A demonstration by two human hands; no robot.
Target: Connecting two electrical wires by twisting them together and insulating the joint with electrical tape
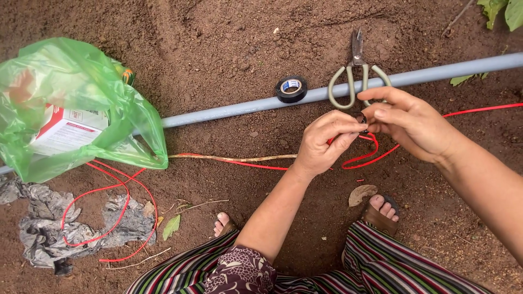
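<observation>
Both my hands meet over the soil, just on my side of the grey pipe (229, 110). My left hand (321, 144) has its fingers pinched narrow on the red wire (376, 155); my right hand (414, 122) closes its fingers on a small dark piece at the same spot, which I cannot identify. Wire trails away from both hands. Judged: joint in hand, not yet wrapped. Black tape roll (291, 89) and scissors (357, 76) lie untouched beyond my fingers, on the pipe.
</observation>
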